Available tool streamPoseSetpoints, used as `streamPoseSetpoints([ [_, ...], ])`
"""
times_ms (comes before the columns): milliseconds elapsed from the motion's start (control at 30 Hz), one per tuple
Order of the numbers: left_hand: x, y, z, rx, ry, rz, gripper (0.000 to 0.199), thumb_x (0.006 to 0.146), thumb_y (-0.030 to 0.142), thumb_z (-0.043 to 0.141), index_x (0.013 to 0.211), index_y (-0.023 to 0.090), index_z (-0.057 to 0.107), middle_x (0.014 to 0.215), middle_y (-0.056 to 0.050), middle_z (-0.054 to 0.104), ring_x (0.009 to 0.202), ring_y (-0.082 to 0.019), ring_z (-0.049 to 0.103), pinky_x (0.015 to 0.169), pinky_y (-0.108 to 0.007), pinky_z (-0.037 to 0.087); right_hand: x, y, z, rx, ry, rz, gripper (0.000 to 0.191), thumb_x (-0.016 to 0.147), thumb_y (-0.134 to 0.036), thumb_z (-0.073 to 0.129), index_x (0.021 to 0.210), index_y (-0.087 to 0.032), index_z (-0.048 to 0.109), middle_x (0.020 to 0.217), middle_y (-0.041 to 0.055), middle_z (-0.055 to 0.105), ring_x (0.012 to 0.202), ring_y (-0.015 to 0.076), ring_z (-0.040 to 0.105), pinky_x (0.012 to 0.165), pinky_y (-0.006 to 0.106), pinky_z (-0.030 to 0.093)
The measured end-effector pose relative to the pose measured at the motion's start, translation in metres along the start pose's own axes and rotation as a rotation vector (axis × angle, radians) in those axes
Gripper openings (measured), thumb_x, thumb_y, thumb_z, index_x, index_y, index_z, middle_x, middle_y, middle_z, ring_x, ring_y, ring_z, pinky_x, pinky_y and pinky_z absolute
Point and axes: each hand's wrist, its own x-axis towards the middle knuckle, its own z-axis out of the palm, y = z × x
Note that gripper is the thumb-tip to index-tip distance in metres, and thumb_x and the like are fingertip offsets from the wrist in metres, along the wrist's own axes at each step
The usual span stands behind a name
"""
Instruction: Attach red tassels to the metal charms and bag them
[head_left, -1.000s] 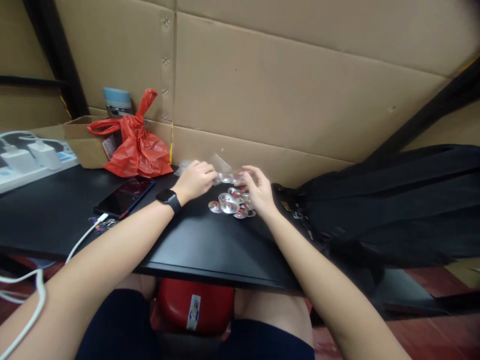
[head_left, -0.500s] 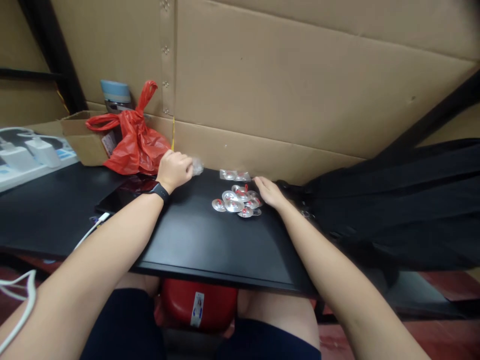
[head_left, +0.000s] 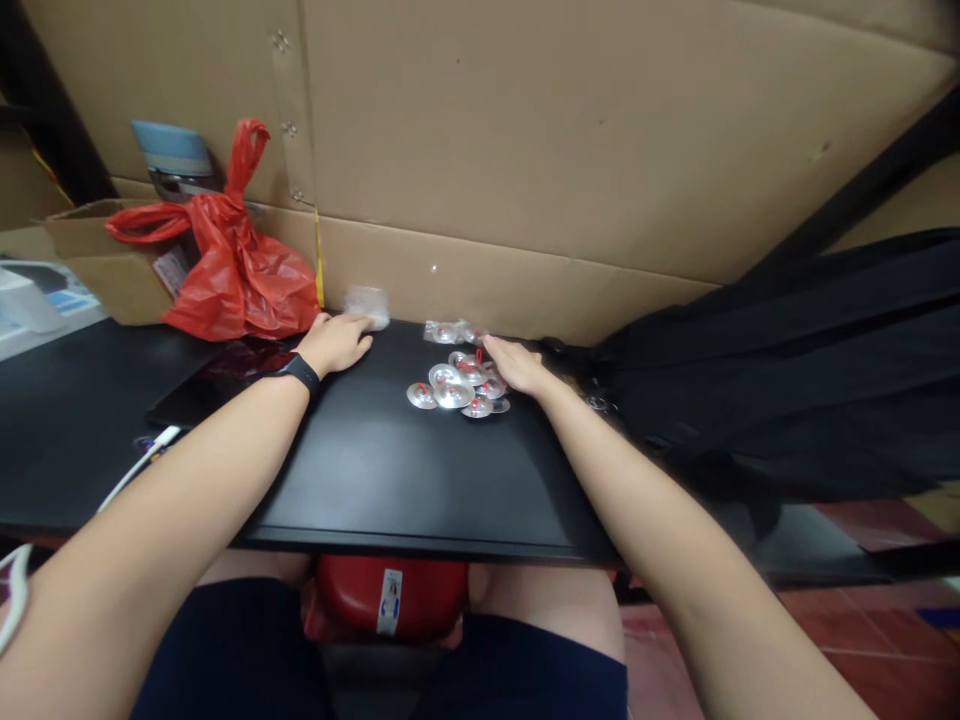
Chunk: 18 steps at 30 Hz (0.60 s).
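A loose pile of small silvery cymbals (head_left: 454, 392) with red cords lies on the black table (head_left: 375, 470). Just behind it, at the cardboard wall, rest more cymbals in a clear plastic bag (head_left: 442, 331). My right hand (head_left: 517, 365) is stretched out flat along the right side of the pile, its fingertips by the end of that bag. On the left, my left hand (head_left: 335, 342) lies low over the tabletop with its thumb apart. Its fingertips reach to a crumpled clear plastic wrapper (head_left: 367, 303); whether they press on it is unclear.
A knotted red plastic bag (head_left: 240, 280) stands before a small cardboard box (head_left: 112, 265) and a blue-lidded bottle (head_left: 174, 150). A dark tablet (head_left: 214, 385) lies beside my left wrist. Black cloth (head_left: 787, 370) hangs at the right. A red stool (head_left: 394, 597) is under the table edge.
My left hand has gone from a curled fist to stretched fingers, and the wrapper now sits apart by the wall. My right hand has moved slightly along the bagged cymbals. The view has shifted.
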Motion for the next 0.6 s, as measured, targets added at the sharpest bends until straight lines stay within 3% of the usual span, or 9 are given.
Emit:
streamPoseSetpoints([
  [133,0.000,-0.003,0.003,-0.056,-0.047,-0.071,0.053,0.097,0.040,0.039,0.144,0.017,0.051,0.150,-0.016,0.054,0.135,-0.033,0.052,0.108,-0.051,0.035,-0.005,-0.001,-0.010,-0.159,0.063,0.047,0.055,0.102,-0.062,0.032,0.128,-0.027,0.067,0.133,0.0124,0.067,0.127,0.0406,0.055,0.109,0.071,0.028],
  [267,-0.003,-0.002,0.003,-0.113,-0.045,-0.072,0.051,0.096,0.040,0.042,0.141,0.021,0.054,0.153,-0.013,0.051,0.138,-0.033,0.049,0.109,-0.052,0.036,-0.012,0.004,-0.019,-0.305,0.170,0.092,0.039,0.099,-0.041,0.047,0.124,-0.018,0.067,0.130,0.0206,0.065,0.123,0.0419,0.057,0.105,0.070,0.034],
  [367,-0.007,0.000,0.003,-0.149,-0.025,-0.087,0.051,0.095,0.040,0.044,0.142,0.023,0.054,0.154,-0.011,0.050,0.140,-0.032,0.046,0.109,-0.051,0.037,-0.014,0.012,-0.020,-0.297,0.132,0.078,0.037,0.092,-0.029,0.055,0.127,-0.022,0.066,0.138,0.0174,0.061,0.127,0.0419,0.054,0.104,0.068,0.037],
  [467,-0.010,0.004,0.002,-0.168,0.006,-0.090,0.049,0.093,0.038,0.046,0.139,0.023,0.056,0.150,-0.010,0.054,0.138,-0.031,0.049,0.108,-0.048,0.039,-0.015,0.020,-0.019,-0.232,0.109,0.106,0.037,0.089,-0.023,0.057,0.124,-0.024,0.068,0.133,0.0134,0.066,0.124,0.0372,0.058,0.103,0.061,0.043],
  [600,-0.012,0.011,0.000,-0.176,0.062,-0.087,0.043,0.090,0.034,0.049,0.130,0.024,0.061,0.139,-0.010,0.061,0.129,-0.031,0.055,0.104,-0.048,0.042,-0.014,0.021,-0.019,-0.065,0.246,0.127,0.027,0.086,-0.019,0.058,0.110,-0.022,0.071,0.113,0.0104,0.074,0.111,0.0285,0.066,0.101,0.046,0.048],
])
